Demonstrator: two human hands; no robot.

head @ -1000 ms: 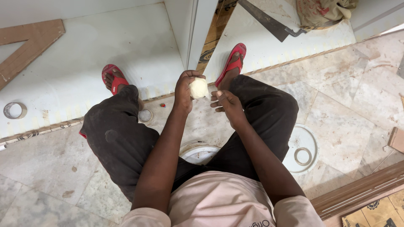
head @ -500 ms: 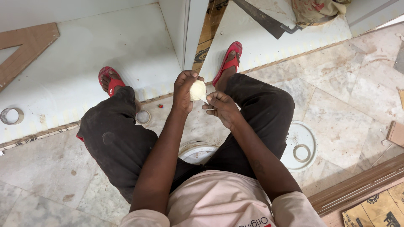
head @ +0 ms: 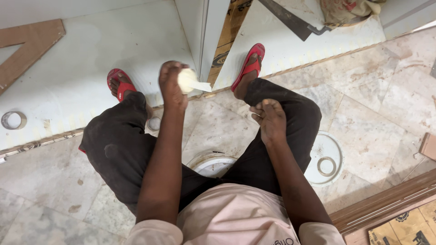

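Head view: left hand (head: 172,86) grips a cream tape roll (head: 187,80), its loose strip (head: 203,86) sticking out. Right hand (head: 269,119) is loosely curled, holding nothing; better to pinch the strip close to the roll

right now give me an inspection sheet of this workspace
surface: marble floor, stained; white board laid across it.
job's things: pale tape roll with a loose strip sticking out.
clutter: tape ring on the board, round white lid with a ring on it, saw, cloth bag, wooden offcut.
grippers: left hand grips the roll; right hand apart from it, fingers curled, whether it holds anything cannot be told.
cables: nothing seen.
surroundings: white upright panel, red sandals, wooden trim.
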